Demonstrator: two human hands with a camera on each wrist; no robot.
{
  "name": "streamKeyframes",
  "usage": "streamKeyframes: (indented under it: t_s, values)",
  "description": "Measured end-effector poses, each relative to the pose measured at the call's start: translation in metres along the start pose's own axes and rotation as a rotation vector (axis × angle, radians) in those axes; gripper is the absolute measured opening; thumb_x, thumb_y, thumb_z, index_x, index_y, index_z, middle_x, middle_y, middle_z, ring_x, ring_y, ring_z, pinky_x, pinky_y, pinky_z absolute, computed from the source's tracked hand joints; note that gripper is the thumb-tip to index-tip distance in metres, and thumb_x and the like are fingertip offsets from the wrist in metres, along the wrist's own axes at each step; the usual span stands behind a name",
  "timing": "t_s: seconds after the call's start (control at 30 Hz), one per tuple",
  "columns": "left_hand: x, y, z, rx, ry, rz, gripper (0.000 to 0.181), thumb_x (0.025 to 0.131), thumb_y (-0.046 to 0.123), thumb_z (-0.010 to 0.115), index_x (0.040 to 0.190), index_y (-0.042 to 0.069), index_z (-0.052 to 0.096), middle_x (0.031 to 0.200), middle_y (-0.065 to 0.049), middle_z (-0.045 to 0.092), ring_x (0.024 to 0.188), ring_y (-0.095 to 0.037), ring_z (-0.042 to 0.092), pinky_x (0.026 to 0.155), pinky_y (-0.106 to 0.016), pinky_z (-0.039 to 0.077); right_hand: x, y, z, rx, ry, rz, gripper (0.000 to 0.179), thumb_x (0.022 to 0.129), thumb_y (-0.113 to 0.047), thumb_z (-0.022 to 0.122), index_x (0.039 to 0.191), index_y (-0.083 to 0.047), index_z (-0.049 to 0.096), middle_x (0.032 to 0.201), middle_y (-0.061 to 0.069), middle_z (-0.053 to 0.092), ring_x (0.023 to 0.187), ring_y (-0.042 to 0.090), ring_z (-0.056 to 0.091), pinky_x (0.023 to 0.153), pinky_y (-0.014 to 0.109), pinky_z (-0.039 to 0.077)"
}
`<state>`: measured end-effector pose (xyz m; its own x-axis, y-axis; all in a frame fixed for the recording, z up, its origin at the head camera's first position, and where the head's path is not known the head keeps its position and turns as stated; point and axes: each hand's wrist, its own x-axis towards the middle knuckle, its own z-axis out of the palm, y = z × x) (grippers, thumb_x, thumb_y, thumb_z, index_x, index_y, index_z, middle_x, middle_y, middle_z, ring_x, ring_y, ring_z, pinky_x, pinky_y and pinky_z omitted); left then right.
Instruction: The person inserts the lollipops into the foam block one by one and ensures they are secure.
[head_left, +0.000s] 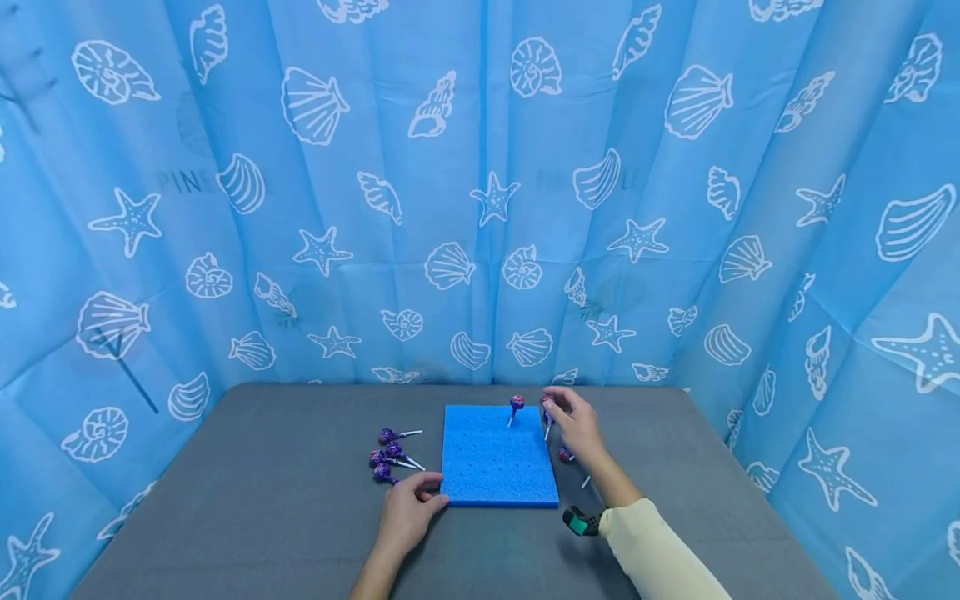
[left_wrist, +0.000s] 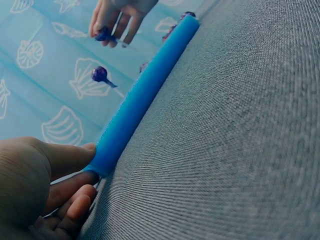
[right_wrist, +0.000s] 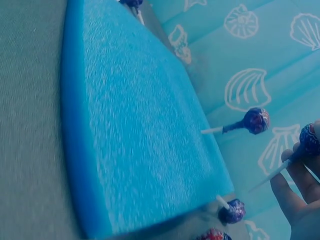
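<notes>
A blue foam board (head_left: pixel 495 458) lies flat on the table. My left hand (head_left: pixel 408 510) pinches its near left corner, the thumb (left_wrist: pixel 75 157) on the upper side and a fingertip at the lower edge. Over the far right corner, my right hand (head_left: pixel 576 425) holds a purple-wrapped lollipop (right_wrist: pixel 309 142) by its head, white stick slanting down toward the board. Just left of it, another lollipop (right_wrist: pixel 256 121) stands upright with its stick in the foam. Small holes dot the board's top. In the right wrist view, the held stick's tip is apart from the foam.
Several lollipops (head_left: pixel 386 456) lie on the grey table (head_left: pixel 300 500) left of the board. To the right, another lollipop (head_left: pixel 566 455) lies beside the board, and a further stick (head_left: pixel 586 481) shows from under the right forearm. A blue shell-patterned curtain (head_left: pixel 480 250) hangs behind the table.
</notes>
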<state>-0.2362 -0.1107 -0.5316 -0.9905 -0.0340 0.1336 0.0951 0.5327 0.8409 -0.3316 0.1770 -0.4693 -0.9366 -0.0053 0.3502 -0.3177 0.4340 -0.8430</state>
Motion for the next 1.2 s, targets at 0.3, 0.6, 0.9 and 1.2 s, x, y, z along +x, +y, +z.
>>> streamKeyframes:
  t_s: [0.3,0.6,0.9,1.2]
  values:
    - [0.000,-0.001,-0.001,-0.019,0.002,0.024,0.028,0.081,0.011,0.078,0.108,0.010,0.071,0.096,0.000,0.070,0.074,-0.012,0.054,0.064,-0.030,0.043,0.009,0.006,0.019,0.120,0.056,0.015,0.023,0.098,-0.010,0.058,0.118,0.000,0.062,0.109,0.018,0.066,0.102,0.031,0.062,0.086,0.044,0.050]
    - [0.001,-0.002,0.001,-0.017,0.014,0.032,0.027,0.081,0.011,0.078,0.107,0.011,0.072,0.095,0.001,0.070,0.073,-0.010,0.055,0.064,-0.030,0.042,0.011,0.012,0.032,0.269,0.065,0.081,0.023,0.098,-0.005,0.057,0.119,0.003,0.060,0.111,0.022,0.064,0.105,0.034,0.062,0.084,0.034,0.052]
    - [0.001,-0.004,0.002,-0.023,0.013,0.051,0.027,0.081,0.011,0.078,0.107,0.010,0.071,0.094,0.002,0.070,0.072,-0.010,0.055,0.063,-0.028,0.042,0.010,0.015,0.041,0.301,0.082,0.090,0.023,0.098,-0.003,0.056,0.119,0.006,0.059,0.112,0.024,0.063,0.105,0.034,0.061,0.083,0.035,0.052]
    - [0.001,-0.004,0.002,-0.020,0.005,0.037,0.028,0.081,0.011,0.078,0.108,0.010,0.071,0.095,0.001,0.069,0.072,-0.011,0.055,0.062,-0.029,0.042,0.007,0.011,0.042,0.307,0.084,0.110,0.025,0.098,-0.003,0.056,0.120,0.009,0.057,0.114,0.026,0.062,0.106,0.035,0.060,0.082,0.034,0.053]
